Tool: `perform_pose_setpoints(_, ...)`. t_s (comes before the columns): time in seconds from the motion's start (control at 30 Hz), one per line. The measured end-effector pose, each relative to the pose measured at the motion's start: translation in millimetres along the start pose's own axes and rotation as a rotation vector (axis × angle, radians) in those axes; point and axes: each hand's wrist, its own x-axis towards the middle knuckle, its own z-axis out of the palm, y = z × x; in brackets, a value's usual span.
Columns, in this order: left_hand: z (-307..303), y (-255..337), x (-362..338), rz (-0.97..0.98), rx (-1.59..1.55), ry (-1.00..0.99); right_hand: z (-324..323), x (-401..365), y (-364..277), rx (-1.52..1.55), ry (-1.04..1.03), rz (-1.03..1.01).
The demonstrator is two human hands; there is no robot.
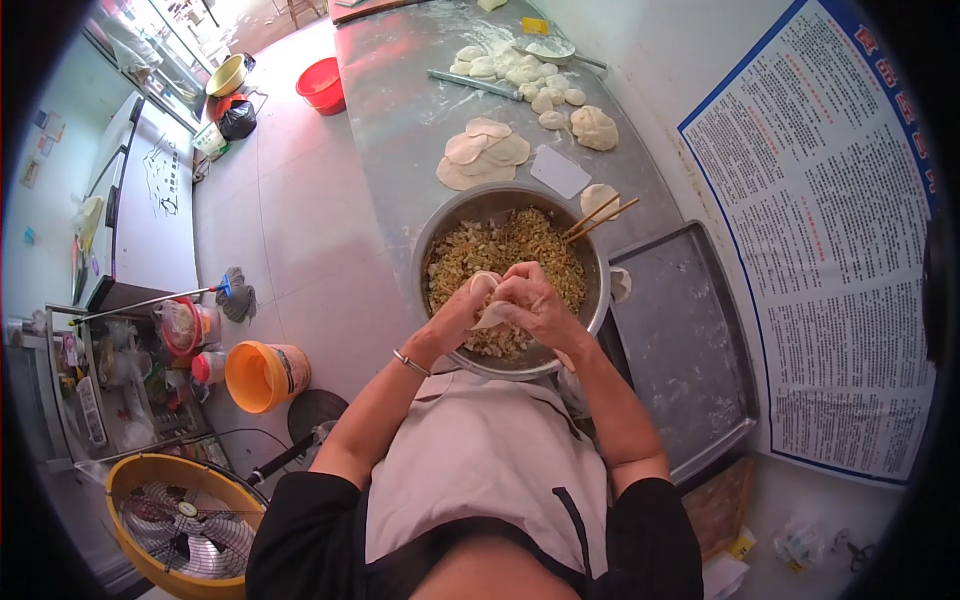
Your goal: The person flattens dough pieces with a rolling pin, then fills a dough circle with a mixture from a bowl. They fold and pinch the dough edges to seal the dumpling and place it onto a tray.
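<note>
Both hands are over a large steel bowl [602, 300] of chopped filling [462, 250]. My left hand [460, 315] has its fingers closed on one side of a pale dough wrapper [492, 317]. My right hand [537, 305] pinches the wrapper's other side, its fingertips close to those of my left hand. Whatever the wrapper holds is hidden by the fingers. Two chopsticks [603, 217] lean on the bowl's right rim. Beyond the bowl lie a stack of flat dough rounds [483, 155] and a white rectangular scraper [560, 172].
The steel table [395, 110] carries dough pieces [520, 70], a rolling pin [475, 84] and a dough lump [594, 128]. A dark tray [680, 340] is right of the bowl. An orange bucket [265, 376] and yellow fan [185, 515] stand at the left.
</note>
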Motion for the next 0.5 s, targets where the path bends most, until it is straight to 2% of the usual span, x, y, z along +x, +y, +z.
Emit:
perform_pose_setpoints(0.07, 1.9, 4.3, -5.0, 0.141, 0.358, -0.031, 3.0, 0.3, 8.9, -0.065, 0.072, -0.055)
perform_pose_setpoints(0.17, 12.7, 10.2, -11.9, 0.220, 0.328, 0.019, 9.5, -8.1, -31.4, -0.064, 0.210, -0.137)
perform_pose_setpoints(0.27, 26.1, 16.3, -15.8, 0.202, -0.243, 0.084, 12.5, -19.0, -55.0, -0.296, 0.557, -0.308)
perform_pose_setpoints(0.3, 24.8, 17.2, -17.6, 0.169, -0.355, 0.098, 12.8, -27.1, -42.5, -0.263, 0.596, -0.318)
perform_pose_setpoints(0.4, 23.9, 16.9, -17.2, 0.195, -0.352, 0.033, 20.4, -38.0, -30.4, -0.333, 0.548, -0.307)
perform_pose_setpoints(0.43, 24.8, 15.3, -16.2, 0.206, -0.344, 0.015, 23.3, -33.1, -26.2, -0.368, 0.533, -0.397)
perform_pose_setpoints(0.5, 26.0, 14.6, -13.0, 0.231, -0.326, -0.021, 18.5, -32.9, -27.1, -0.412, 0.550, -0.439)
